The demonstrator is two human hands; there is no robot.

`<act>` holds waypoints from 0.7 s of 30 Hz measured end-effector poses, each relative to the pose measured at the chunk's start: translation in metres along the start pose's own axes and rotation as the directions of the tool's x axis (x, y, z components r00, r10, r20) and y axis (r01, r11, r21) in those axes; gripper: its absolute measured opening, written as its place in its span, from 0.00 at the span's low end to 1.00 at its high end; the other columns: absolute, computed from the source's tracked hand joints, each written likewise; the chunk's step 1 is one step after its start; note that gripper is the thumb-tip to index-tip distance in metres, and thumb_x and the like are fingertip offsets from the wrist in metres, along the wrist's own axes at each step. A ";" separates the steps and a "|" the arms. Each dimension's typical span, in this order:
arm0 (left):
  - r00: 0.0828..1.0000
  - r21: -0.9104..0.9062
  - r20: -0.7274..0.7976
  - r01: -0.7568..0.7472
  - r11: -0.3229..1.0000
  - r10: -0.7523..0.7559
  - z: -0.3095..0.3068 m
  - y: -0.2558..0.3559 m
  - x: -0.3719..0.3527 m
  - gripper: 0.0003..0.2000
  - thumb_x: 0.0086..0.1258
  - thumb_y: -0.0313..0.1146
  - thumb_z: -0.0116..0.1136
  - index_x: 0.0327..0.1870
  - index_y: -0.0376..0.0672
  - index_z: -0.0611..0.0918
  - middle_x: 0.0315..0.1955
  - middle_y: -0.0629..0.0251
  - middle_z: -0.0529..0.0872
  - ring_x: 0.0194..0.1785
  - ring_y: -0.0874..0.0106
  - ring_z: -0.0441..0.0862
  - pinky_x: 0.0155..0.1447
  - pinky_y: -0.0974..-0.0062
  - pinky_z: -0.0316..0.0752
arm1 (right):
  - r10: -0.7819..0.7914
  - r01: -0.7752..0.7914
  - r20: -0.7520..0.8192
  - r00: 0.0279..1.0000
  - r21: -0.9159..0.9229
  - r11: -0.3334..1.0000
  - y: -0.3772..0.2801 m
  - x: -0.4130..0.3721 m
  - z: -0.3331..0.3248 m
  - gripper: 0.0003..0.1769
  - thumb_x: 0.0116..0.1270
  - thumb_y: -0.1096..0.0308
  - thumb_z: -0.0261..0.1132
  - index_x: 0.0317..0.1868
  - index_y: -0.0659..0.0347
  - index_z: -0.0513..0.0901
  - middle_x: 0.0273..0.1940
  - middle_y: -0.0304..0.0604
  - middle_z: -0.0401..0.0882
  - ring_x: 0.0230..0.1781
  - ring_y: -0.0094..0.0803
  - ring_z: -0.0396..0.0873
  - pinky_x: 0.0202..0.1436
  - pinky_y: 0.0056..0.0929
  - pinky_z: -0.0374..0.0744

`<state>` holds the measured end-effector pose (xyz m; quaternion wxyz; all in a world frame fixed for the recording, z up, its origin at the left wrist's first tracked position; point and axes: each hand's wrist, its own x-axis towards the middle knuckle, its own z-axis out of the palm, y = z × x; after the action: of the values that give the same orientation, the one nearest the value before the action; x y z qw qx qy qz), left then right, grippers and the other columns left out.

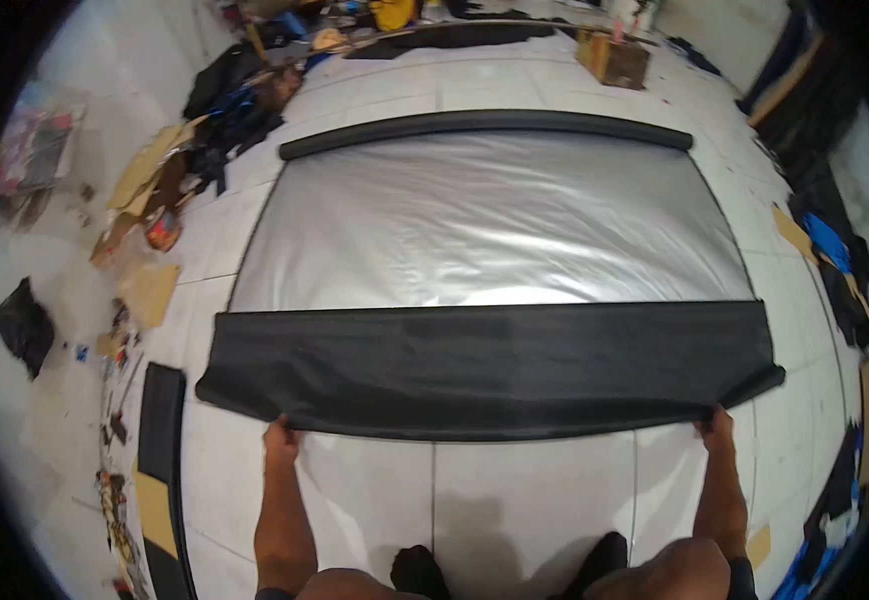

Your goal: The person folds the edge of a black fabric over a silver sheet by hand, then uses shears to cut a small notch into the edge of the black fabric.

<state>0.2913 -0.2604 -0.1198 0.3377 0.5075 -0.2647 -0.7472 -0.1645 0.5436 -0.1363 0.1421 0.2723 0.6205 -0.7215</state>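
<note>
Centrally, sheet (495, 220): silver, glossy, wrinkled.
Roll (485, 122): black, upper centre.
Band (495, 360): black, lower centre.
Left hand (281, 438), right hand (718, 426): fingers grasping band's lower edge.

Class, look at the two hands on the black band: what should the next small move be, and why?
Probably a gentle, even pull of the black band toward the person. The left hand and right hand hold its near edge, one toward each end, and the silver sheet beyond shows wrinkles that such a pull might smooth.
</note>
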 end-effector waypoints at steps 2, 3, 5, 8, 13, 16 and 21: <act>1.000 0.123 -0.002 -0.028 0.992 0.028 -0.008 -0.001 0.004 0.11 0.69 0.26 0.46 0.49 0.33 0.76 0.44 0.57 0.81 0.45 0.64 0.81 0.46 0.70 0.80 | -0.002 -0.008 -0.198 0.980 -0.050 0.999 -0.005 -0.018 0.010 0.14 0.68 0.64 0.55 0.45 0.68 0.75 0.36 0.45 0.78 0.29 0.34 0.76 0.28 0.31 0.79; 0.992 0.287 -0.100 -0.045 0.957 0.077 -0.005 0.000 -0.009 0.14 0.70 0.27 0.43 0.52 0.31 0.74 0.47 0.54 0.80 0.48 0.63 0.80 0.47 0.69 0.78 | -0.013 -0.013 -0.259 0.966 -0.100 0.995 -0.003 -0.020 0.008 0.15 0.68 0.64 0.55 0.45 0.69 0.75 0.35 0.45 0.78 0.29 0.35 0.76 0.28 0.32 0.79; 0.998 0.047 0.040 -0.053 0.997 0.052 -0.055 -0.016 -0.002 0.15 0.69 0.31 0.47 0.53 0.36 0.76 0.48 0.56 0.80 0.50 0.60 0.79 0.51 0.60 0.75 | 0.002 -0.022 -0.310 0.951 -0.061 0.998 0.010 -0.031 -0.003 0.13 0.66 0.64 0.57 0.39 0.67 0.78 0.32 0.46 0.78 0.26 0.34 0.76 0.25 0.32 0.79; 0.999 0.116 0.019 0.036 0.993 -0.038 -0.068 -0.020 -0.040 0.17 0.66 0.28 0.53 0.56 0.37 0.75 0.53 0.55 0.79 0.51 0.62 0.78 0.55 0.62 0.74 | 0.024 -0.060 -0.362 0.932 -0.088 0.994 0.007 -0.055 -0.013 0.11 0.63 0.64 0.59 0.37 0.66 0.78 0.29 0.44 0.76 0.22 0.35 0.74 0.23 0.35 0.75; 0.981 0.645 0.009 -0.154 0.748 0.195 -0.014 -0.035 -0.055 0.20 0.67 0.38 0.51 0.57 0.40 0.73 0.54 0.54 0.76 0.53 0.59 0.77 0.55 0.57 0.73 | 0.141 -0.189 -0.406 0.903 -0.080 0.979 0.001 -0.103 -0.010 0.16 0.65 0.58 0.57 0.39 0.66 0.77 0.33 0.47 0.79 0.30 0.37 0.79 0.29 0.38 0.83; 0.944 0.859 0.216 -0.304 0.411 0.248 0.063 -0.047 -0.073 0.21 0.66 0.39 0.52 0.59 0.42 0.71 0.55 0.53 0.74 0.54 0.58 0.76 0.56 0.57 0.72 | 0.068 -0.102 -0.483 0.873 -0.046 0.994 -0.001 -0.090 -0.025 0.18 0.64 0.59 0.60 0.31 0.70 0.75 0.26 0.51 0.77 0.21 0.39 0.79 0.23 0.38 0.83; 0.828 0.829 0.558 -0.559 0.012 0.060 0.146 -0.095 -0.104 0.24 0.64 0.40 0.54 0.61 0.45 0.69 0.57 0.51 0.71 0.55 0.56 0.75 0.57 0.57 0.71 | -0.128 -0.118 -0.571 0.811 -0.373 0.920 -0.042 -0.050 -0.078 0.25 0.62 0.53 0.62 0.27 0.75 0.77 0.21 0.52 0.78 0.17 0.40 0.81 0.16 0.33 0.78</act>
<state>0.1591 -0.1121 -0.0798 0.0128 0.3732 -0.8568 -0.3555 -0.1297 0.6208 -0.0803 -0.0060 0.4450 0.7659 -0.4640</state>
